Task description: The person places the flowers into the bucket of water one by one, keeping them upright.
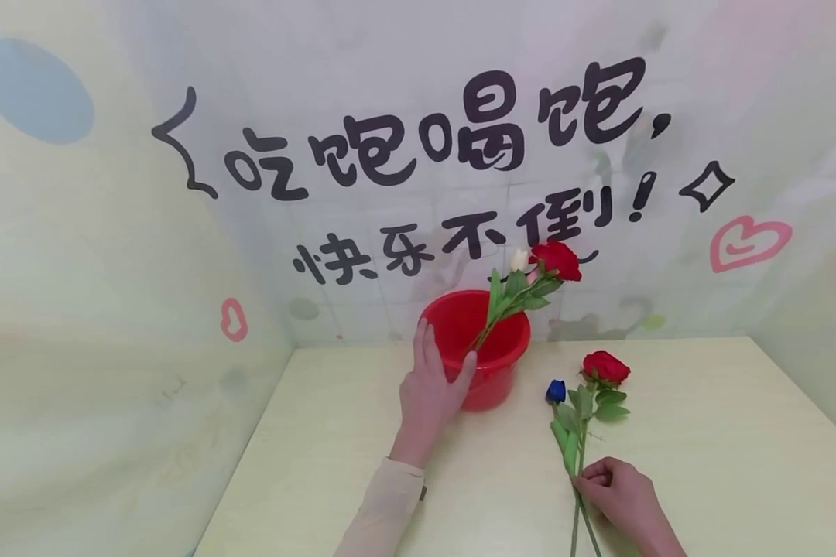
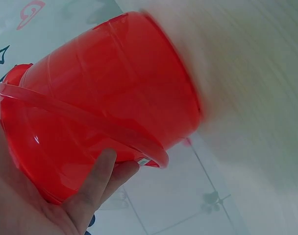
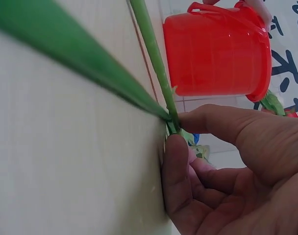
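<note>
A red bucket (image 1: pixel 487 391) stands on the table, with its handle (image 2: pixel 85 115) hanging along the outside. My left hand (image 1: pixel 432 391) holds its near left side, fingers along the left rim and thumb at the front rim. An artificial red rose (image 1: pixel 557 260) and a white flower bud (image 1: pixel 519 259) lean out of the bucket to the right, their stems inside. Low over the table, my right hand (image 1: pixel 620 491) pinches the green stems (image 3: pixel 156 58) of another red rose (image 1: pixel 606 367) and a blue flower (image 1: pixel 556 391) between thumb and index finger.
The pale wooden table (image 1: pixel 306 464) ends at a back wall (image 1: pixel 362 309) printed with black characters, close behind the bucket. Another wall (image 1: pixel 111 387) runs along the left side, and one more (image 1: pixel 822 340) borders the right.
</note>
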`<state>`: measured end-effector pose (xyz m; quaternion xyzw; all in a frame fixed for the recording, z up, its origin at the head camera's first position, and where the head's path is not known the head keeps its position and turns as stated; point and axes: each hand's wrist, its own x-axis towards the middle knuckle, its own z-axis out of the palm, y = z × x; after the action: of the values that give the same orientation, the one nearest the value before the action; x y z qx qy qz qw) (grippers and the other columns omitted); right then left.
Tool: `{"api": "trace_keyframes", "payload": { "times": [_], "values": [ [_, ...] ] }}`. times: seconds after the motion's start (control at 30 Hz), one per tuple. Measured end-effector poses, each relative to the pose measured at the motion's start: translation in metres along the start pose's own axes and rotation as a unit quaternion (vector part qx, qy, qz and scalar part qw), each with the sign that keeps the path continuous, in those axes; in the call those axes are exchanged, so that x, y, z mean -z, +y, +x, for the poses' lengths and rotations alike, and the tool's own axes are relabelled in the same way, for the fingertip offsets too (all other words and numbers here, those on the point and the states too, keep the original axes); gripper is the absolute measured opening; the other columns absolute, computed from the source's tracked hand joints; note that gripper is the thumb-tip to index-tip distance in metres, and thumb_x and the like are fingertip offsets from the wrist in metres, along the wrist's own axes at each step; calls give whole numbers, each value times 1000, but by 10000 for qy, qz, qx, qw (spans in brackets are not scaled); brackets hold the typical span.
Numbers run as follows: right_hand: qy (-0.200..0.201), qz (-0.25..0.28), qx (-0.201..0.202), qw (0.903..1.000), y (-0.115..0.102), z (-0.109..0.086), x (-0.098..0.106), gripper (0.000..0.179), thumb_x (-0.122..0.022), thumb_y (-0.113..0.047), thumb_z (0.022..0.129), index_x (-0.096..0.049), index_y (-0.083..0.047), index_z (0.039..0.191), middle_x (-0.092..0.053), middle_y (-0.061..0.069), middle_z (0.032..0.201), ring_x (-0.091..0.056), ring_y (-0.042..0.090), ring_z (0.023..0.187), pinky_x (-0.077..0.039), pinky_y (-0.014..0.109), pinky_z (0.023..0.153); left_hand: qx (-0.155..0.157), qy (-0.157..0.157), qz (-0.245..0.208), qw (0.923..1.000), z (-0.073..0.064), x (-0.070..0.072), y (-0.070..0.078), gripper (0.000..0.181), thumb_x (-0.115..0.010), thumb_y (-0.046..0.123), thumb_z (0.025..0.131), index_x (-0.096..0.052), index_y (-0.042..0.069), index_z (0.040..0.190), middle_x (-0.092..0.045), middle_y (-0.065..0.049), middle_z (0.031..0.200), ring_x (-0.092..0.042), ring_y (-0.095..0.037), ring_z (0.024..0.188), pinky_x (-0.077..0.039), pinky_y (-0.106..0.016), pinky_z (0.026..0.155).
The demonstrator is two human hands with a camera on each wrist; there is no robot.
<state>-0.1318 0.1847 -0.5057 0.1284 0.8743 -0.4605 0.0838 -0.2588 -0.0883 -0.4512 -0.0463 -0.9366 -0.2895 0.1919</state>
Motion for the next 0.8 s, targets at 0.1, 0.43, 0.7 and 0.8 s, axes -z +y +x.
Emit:
{"api": "trace_keyframes", "payload": {
  "times": [0.1, 0.43, 0.7, 0.8],
  "values": [
    [83, 138, -11, 9999, 2, 0, 0, 22, -74, -17, 91, -68, 1, 101, -65, 4, 79, -62, 18, 64, -53, 31, 58, -35, 25, -10, 10000, 0, -1, -1, 103, -72, 57, 93, -17, 13, 169, -39, -7, 162, -49, -7, 50, -57, -26, 64],
    [116, 541, -76, 9984, 3, 3, 4, 26, -72, -13, 93, -68, 8, 108, -69, 5, 85, -66, 17, 68, -58, 31, 61, -129, 124, -79, 9998, 0, -2, -2, 102, -73, 56, 93, -19, 12, 168, -44, -8, 159, -49, -6, 49, -57, -25, 63],
    [-3, 966, -132, 9952, 4, 5, 7, 30, -73, -9, 94, -68, 13, 114, -71, 5, 87, -68, 19, 69, -61, 33, 62, -162, 139, -94, 9997, 1, -1, -1, 101, -73, 55, 93, -21, 11, 167, -42, -9, 159, -48, -7, 49, -56, -25, 61],
    [-55, 1150, -188, 9932, 5, 6, 9, 28, -72, -9, 96, -68, 13, 113, -71, 6, 87, -68, 19, 70, -61, 33, 62, -140, 124, -86, 9998, 1, -1, -1, 101, -73, 55, 93, -20, 11, 168, -42, -9, 160, -48, -7, 49, -56, -25, 61]
  ]
}}
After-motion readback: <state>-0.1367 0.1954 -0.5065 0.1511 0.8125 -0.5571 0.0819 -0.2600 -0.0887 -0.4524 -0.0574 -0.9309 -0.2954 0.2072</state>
